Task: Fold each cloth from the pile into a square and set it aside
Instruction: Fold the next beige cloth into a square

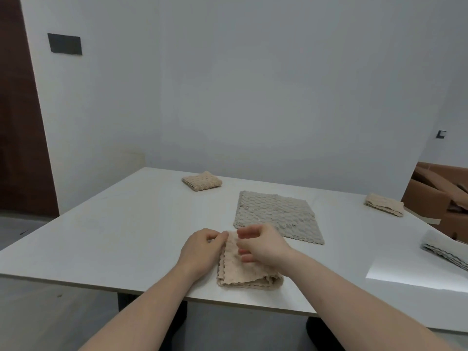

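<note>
The left hand point(200, 252) is pinching the far-left corner of the pink cloth point(243, 272), thumb and fingertips closed on the scalloped edge, probably pinning that corner so the layers are not sliding. The right hand point(260, 245) is hovering over the cloth's far edge with fingers curled and slightly apart; whether they are actually gripping the fabric I cannot tell, since motion is blurring them. It looks like the hands are squaring up or finishing a fold.

The pink cloth is lying at 6 o'clock on the table point(101, 236), close to the near edge. It is looking already folded into several layers, thick along its near-right side, with wavy edges stacked and a nubbly, soft weave that is likely slumping rather than holding a crease.

A grey cloth point(276, 214) is lying flat and unfolded just beyond, touching or nearly touching the pink one. Folded cloths are sitting aside at 11 o'clock point(201, 181), 2 o'clock point(384, 204) and 3 o'clock point(443, 247), kept well apart from the working spot.
</note>
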The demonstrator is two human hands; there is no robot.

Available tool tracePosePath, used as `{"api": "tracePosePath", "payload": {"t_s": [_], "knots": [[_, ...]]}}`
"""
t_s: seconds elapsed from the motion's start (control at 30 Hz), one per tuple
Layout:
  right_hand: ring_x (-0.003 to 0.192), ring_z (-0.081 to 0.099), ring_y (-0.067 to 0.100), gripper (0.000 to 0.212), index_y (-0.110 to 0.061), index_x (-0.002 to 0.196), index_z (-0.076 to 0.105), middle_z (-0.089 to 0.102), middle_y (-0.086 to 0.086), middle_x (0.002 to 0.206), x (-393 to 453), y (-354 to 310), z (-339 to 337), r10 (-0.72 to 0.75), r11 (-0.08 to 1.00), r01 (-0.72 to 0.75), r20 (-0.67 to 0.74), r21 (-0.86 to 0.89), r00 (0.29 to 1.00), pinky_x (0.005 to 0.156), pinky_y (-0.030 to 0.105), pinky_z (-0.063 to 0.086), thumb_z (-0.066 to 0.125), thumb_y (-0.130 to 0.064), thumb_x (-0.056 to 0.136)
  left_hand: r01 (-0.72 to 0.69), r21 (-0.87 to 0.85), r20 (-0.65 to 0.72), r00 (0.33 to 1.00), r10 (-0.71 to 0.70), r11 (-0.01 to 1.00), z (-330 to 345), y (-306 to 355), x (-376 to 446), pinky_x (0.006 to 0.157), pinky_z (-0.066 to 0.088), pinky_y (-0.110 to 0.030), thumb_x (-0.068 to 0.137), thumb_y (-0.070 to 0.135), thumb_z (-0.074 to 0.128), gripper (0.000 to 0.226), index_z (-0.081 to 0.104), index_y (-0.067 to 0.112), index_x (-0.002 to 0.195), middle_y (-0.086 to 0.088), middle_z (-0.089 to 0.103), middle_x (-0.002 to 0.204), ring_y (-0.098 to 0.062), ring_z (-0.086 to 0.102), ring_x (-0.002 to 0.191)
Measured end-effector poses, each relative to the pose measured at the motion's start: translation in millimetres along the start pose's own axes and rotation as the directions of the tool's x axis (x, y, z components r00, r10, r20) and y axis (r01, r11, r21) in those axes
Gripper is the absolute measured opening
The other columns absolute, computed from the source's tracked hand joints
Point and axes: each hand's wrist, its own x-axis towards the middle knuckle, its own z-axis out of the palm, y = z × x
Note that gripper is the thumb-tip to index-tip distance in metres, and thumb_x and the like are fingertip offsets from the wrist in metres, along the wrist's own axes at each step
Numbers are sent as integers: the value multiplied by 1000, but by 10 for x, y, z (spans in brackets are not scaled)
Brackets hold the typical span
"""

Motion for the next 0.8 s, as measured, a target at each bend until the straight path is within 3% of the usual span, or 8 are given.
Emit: {"api": "tracePosePath", "payload": {"t_s": [0.13,0.23,0.37,0.5,0.6,0.63,0.67,0.8], "knots": [[75,67,1,31,-34,106,72,69,-22,94,-43,104,-147,-310,892,222,-176,-395,934,71,26,55,59,-12,88,12,29,-4,1000,-12,1000,26,-6,16,91,52,-35,82,53,71,25,74,33,68,25,69,99,0,64,98],[109,57,0,33,-36,117,68,62,-24,117,-34,275,-257,-454,745,317,-98,-587,886,92,22,45,58,-20,90,-19,66,-28,999,21,998,43,-54,45,95,51,-35,83,50,74,28,72,30,63,26,67,103,-1,63,101],[150,24,9,57,-32,152,43,28,-13,164,-20,547,-268,-347,660,311,90,-684,933,124,32,20,52,-44,96,-55,123,-38,998,60,991,71,-98,67,95,49,-34,83,50,76,33,70,26,62,22,65,101,-3,61,101],[156,-5,7,62,-32,163,12,-1,-15,169,-71,719,-170,-221,616,260,153,-744,963,128,43,2,30,-50,106,-140,130,-115,981,155,982,83,-79,15,93,48,-35,82,45,76,33,59,26,62,20,60,96,-1,57,99],[155,-12,7,61,-31,163,6,-7,-15,169,-55,774,-136,-204,598,244,150,-763,968,127,46,-4,23,-51,107,-336,174,-154,919,363,926,69,-6,-96,97,41,-28,91,38,66,10,57,36,86,23,53,111,0,50,111],[155,-14,8,62,-31,163,5,-8,-15,169,-43,785,-131,-198,587,241,152,-773,968,127,47,-5,21,-51,107,-392,207,-89,905,416,897,67,7,-129,103,38,-27,92,40,61,9,59,37,100,24,50,122,1,46,119],[155,-15,10,62,-31,163,4,-10,-15,169,-35,794,-129,-189,578,237,155,-781,970,127,47,-5,20,-52,107,-423,242,8,901,434,873,79,2,-148,109,33,-26,94,45,55,24,59,38,116,25,46,135,1,41,129],[155,-18,14,62,-31,163,-2,-14,-16,168,-18,794,-156,-148,562,237,186,-792,971,126,50,-8,17,-52,107,-354,389,316,918,238,850,101,-11,-127,126,7,-30,103,57,38,58,33,36,157,18,23,166,0,11,152]]}}
